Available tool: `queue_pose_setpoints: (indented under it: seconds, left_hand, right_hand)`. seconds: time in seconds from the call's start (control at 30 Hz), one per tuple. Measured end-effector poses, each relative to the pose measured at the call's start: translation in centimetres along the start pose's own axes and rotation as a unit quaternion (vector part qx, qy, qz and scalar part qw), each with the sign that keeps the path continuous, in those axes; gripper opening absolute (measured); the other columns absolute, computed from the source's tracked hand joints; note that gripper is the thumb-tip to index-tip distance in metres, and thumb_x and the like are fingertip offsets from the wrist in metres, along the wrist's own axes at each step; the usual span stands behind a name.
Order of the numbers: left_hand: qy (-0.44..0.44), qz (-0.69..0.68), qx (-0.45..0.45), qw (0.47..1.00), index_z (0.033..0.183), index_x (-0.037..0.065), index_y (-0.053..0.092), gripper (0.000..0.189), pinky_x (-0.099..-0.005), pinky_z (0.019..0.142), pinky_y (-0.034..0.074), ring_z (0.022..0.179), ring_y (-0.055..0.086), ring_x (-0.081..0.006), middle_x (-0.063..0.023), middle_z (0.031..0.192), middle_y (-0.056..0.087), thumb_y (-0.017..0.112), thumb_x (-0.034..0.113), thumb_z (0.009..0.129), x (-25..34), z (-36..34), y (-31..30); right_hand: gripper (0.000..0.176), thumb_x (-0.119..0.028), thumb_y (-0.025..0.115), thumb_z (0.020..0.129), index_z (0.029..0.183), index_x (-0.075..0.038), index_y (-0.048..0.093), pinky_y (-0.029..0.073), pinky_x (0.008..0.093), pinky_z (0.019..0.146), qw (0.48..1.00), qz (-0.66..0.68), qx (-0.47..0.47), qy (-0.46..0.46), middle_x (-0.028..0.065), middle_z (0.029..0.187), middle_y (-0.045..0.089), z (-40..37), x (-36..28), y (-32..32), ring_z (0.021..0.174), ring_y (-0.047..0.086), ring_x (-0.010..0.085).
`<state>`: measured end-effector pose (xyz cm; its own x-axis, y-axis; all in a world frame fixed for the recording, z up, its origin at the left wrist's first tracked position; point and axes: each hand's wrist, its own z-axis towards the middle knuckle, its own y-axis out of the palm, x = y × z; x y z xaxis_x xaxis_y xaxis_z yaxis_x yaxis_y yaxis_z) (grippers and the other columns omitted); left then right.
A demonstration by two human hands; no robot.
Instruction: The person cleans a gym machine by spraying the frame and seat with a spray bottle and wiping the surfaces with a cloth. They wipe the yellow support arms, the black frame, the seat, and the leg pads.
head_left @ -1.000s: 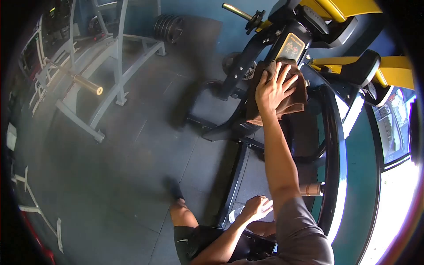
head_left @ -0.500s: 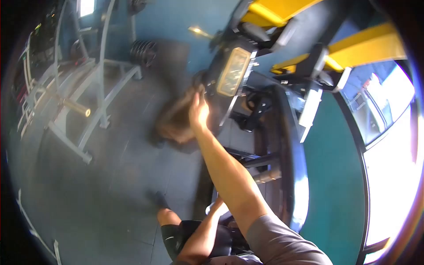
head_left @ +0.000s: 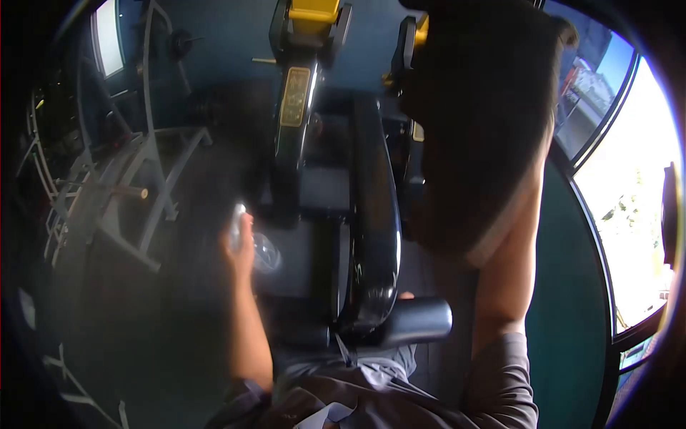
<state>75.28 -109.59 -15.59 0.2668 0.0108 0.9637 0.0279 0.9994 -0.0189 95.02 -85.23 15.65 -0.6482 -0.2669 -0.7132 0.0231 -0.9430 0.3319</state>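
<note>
My left hand [head_left: 239, 243] is raised to the left of the gym machine, its fingers closed around a clear spray bottle [head_left: 267, 254] with a pale top. A large dark brown cloth [head_left: 479, 136] hangs close to the camera on the right, hiding much of the machine. Behind it rises my right forearm [head_left: 511, 264]; the cloth covers my right hand, so its fingers do not show. Between my arms stands the machine's glossy black curved bar [head_left: 377, 214]. A black roller pad [head_left: 418, 322] crosses just in front of my body.
A black upright with a gold-framed label [head_left: 294, 96] and a yellow part [head_left: 314, 10] stands ahead. A grey weight rack [head_left: 153, 164] with a protruding peg is at left. Bright windows [head_left: 622, 214] and a green wall [head_left: 564, 286] lie to the right.
My right arm has swung from the machine's upright to the right, bringing the cloth up near the camera. My left hand has come up and forward with the bottle. The view has turned.
</note>
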Motion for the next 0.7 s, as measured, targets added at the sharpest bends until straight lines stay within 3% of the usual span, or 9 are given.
queue_pose_setpoints:
  seconds: [0.03,0.07,0.1,0.17,0.2,0.37,0.47,0.53,0.7]
  left_hand:
    - [0.017,0.006,0.004,1.000,0.099,0.004,0.072,0.037,-0.0263,0.063,0.047,0.068,0.058,-0.0096,-0.0027,0.085,0.068,0.064,0.040,0.096,1.0,-0.7,-1.5]
    - [0.034,0.011,0.006,0.999,0.108,0.003,0.072,0.038,-0.0266,0.068,0.049,0.073,0.061,-0.0112,-0.0046,0.091,0.071,0.065,0.038,0.096,1.8,-1.1,-3.1]
    - [0.017,0.007,0.006,1.000,0.109,0.004,0.072,0.039,-0.0273,0.069,0.049,0.074,0.061,-0.0117,-0.0041,0.092,0.070,0.064,0.040,0.096,3.1,-2.0,-4.2]
    - [-0.019,0.088,0.038,0.995,0.113,0.004,0.069,0.045,-0.0294,0.073,0.048,0.078,0.060,-0.0130,-0.0038,0.097,0.068,0.061,0.045,0.097,3.3,-3.6,-6.4]
    - [-0.030,0.009,0.018,0.999,0.101,0.003,0.071,0.045,-0.0268,0.066,0.048,0.076,0.056,-0.0105,-0.0041,0.092,0.067,0.061,0.046,0.097,5.5,-4.9,-6.3]
    - [-0.080,-0.006,0.018,0.997,0.116,-0.001,0.065,0.049,-0.0261,0.065,0.050,0.082,0.058,-0.0115,-0.0065,0.097,0.067,0.061,0.045,0.098,5.7,-10.4,-9.0]
    - [-0.072,-0.015,0.018,0.997,0.120,-0.002,0.060,0.048,-0.0266,0.063,0.052,0.083,0.060,-0.0140,-0.0094,0.098,0.068,0.061,0.041,0.099,4.8,-13.1,-10.5]
    - [-0.113,0.010,0.016,0.993,0.119,-0.003,0.056,0.047,-0.0265,0.062,0.052,0.080,0.061,-0.0140,-0.0111,0.098,0.068,0.062,0.039,0.098,4.7,-14.6,-11.5]
    - [-0.098,0.022,-0.045,0.994,0.108,-0.004,0.066,0.051,-0.0264,0.057,0.051,0.066,0.061,-0.0135,-0.0119,0.089,0.068,0.065,0.046,0.095,3.4,-16.8,-11.5]
  right_hand:
    - [0.054,-0.047,0.051,0.101,0.129,-0.001,0.054,0.053,0.0410,0.086,0.999,0.000,0.010,0.043,0.0164,0.112,0.063,-2.6,0.5,-0.7,0.098,0.064,0.0281]
    - [0.051,-0.045,0.053,0.099,0.126,-0.002,0.057,0.052,0.0393,0.086,0.983,-0.117,0.110,0.083,0.0157,0.110,0.065,-4.9,2.2,-0.2,0.099,0.064,0.0274]
    - [0.051,-0.044,0.055,0.098,0.126,-0.002,0.058,0.048,0.0436,0.092,0.933,-0.337,0.075,0.097,0.0167,0.118,0.062,-7.1,5.6,-1.7,0.107,0.060,0.0311]
    - [0.050,-0.041,0.058,0.096,0.127,-0.002,0.060,0.039,0.0522,0.104,0.625,-0.780,-0.021,0.014,0.0187,0.133,0.056,-12.3,15.4,-4.8,0.122,0.052,0.0386]
    - [0.050,-0.040,0.060,0.094,0.127,-0.002,0.060,0.035,0.0565,0.110,0.571,-0.821,-0.012,0.014,0.0197,0.141,0.053,-13.5,18.1,-5.8,0.130,0.048,0.0423]
    - [0.043,-0.037,0.064,0.091,0.119,-0.004,0.064,0.030,0.0611,0.110,0.649,-0.749,0.131,-0.013,0.0199,0.142,0.049,-13.2,17.4,-4.5,0.136,0.039,0.0448]
    - [0.049,-0.038,0.066,0.089,0.125,-0.004,0.060,0.028,0.0623,0.111,0.699,-0.713,0.055,-0.004,0.0211,0.140,0.049,-16.9,15.9,-3.5,0.137,0.037,0.0455]
    - [0.076,-0.044,0.075,0.080,0.142,-0.010,0.049,0.025,0.0646,0.111,0.679,-0.734,0.014,-0.012,0.0227,0.147,0.042,-21.0,16.0,-2.7,0.144,0.026,0.0463]
    - [0.079,-0.047,0.076,0.077,0.142,-0.011,0.050,0.025,0.0669,0.111,0.694,-0.718,-0.038,0.017,0.0213,0.152,0.036,-21.2,14.9,-4.1,0.145,0.022,0.0480]
